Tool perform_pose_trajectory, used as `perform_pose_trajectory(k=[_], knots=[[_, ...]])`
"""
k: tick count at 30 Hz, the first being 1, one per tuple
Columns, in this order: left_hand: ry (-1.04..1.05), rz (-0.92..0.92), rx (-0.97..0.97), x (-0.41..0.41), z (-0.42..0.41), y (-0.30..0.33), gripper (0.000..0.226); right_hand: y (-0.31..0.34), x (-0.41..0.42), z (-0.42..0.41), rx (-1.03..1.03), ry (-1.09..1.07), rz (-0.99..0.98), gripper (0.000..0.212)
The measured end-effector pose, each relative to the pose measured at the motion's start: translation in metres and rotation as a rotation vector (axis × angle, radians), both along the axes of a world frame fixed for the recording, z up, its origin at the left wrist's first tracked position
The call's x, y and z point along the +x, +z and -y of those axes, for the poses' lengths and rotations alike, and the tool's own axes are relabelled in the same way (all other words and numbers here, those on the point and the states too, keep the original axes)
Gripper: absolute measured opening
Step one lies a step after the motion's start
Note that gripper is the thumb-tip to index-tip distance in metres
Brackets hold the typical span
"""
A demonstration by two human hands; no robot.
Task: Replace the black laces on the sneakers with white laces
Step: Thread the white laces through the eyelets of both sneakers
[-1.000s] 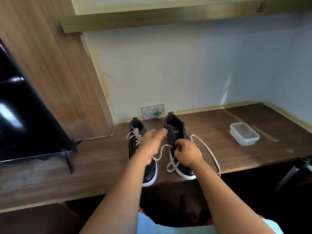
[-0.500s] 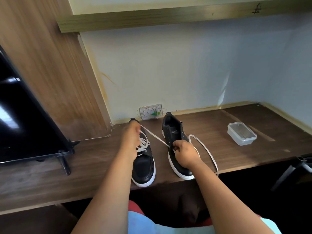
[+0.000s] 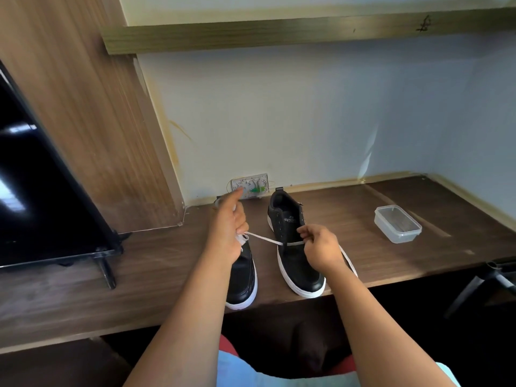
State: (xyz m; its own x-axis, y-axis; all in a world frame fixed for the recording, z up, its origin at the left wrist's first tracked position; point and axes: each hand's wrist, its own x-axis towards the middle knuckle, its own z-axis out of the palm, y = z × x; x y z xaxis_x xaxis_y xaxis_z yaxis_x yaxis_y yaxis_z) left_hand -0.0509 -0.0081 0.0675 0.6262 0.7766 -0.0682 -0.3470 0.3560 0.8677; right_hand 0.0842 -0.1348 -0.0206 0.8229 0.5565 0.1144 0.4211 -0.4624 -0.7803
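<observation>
- Head view: the right sneaker (image 3: 296,247) sat at the surface (image 3: 167,263) edge, at twelve o'clock from the person.
- The left hand (image 3: 227,233) fingers were clamped on the white lace (image 3: 265,240), drawn out toward nine o'clock; the right hand (image 3: 321,245) pinched it at the eyelets.
- Uneven pulling might have left the ends lopsided or dragged the shoe off the edge.

I see black sneakers (image 3: 296,255) with white soles, a white lace (image 3: 265,240), a dark wood-grain table (image 3: 349,219), and a clear container (image 3: 398,224).
</observation>
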Motion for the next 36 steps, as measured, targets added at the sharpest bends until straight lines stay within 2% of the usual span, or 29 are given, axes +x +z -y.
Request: perform_pose_trajectory(k=[2, 4, 7, 9, 11, 12, 14, 16, 17, 20, 24, 29, 34, 36], knots=[[0.077, -0.195, 0.106, -0.005, -0.009, 0.000, 0.042, -0.002, 0.003, 0.000, -0.009, -0.041, 0.034, 0.041], [0.071, -0.546, 0.267, -0.010, -0.017, -0.003, 0.035, -0.001, 0.007, 0.001, -0.003, -0.103, 0.021, 0.042], [-0.240, -1.126, 0.638, -0.010, -0.013, -0.015, 0.023, 0.001, 0.016, 0.006, 0.011, -0.175, -0.052, 0.035], [-0.354, -1.432, 0.886, -0.004, -0.008, -0.028, 0.039, 0.002, 0.021, 0.009, -0.052, -0.142, -0.081, 0.025], [-0.301, -1.649, 1.078, 0.006, -0.002, -0.039, 0.053, 0.001, 0.023, 0.013, -0.133, -0.102, -0.091, 0.018], [-0.261, -1.693, 1.145, 0.010, 0.002, -0.042, 0.055, -0.001, 0.024, 0.014, -0.156, -0.089, -0.094, 0.016], [-0.182, -1.635, 1.311, 0.022, 0.008, -0.046, 0.049, -0.005, 0.025, 0.016, -0.184, -0.088, -0.082, 0.014], [-0.102, -1.418, 1.433, 0.035, 0.013, -0.057, 0.038, -0.008, 0.026, 0.017, -0.203, -0.099, -0.070, 0.012], [-0.108, -1.318, 1.426, 0.040, 0.015, -0.064, 0.035, -0.009, 0.026, 0.016, -0.213, -0.102, -0.071, 0.012], [-0.226, -1.246, 1.302, 0.051, 0.018, -0.079, 0.025, -0.011, 0.030, 0.017, -0.243, -0.099, -0.089, 0.014], [-0.261, -1.087, 1.063, 0.051, 0.007, -0.083, 0.018, -0.011, 0.034, 0.019, -0.249, -0.093, -0.080, 0.008], [-0.333, -1.107, 0.999, 0.042, 0.000, -0.081, 0.026, -0.011, 0.032, 0.018, -0.175, -0.057, -0.119, 0.010], [-0.093, -1.013, 0.985, 0.046, 0.008, -0.089, 0.029, -0.005, 0.034, 0.024, -0.055, -0.105, -0.138, 0.004], [0.008, -0.934, 0.967, 0.050, 0.015, -0.088, 0.030, -0.005, 0.038, 0.026, -0.048, -0.129, -0.169, 0.010]])
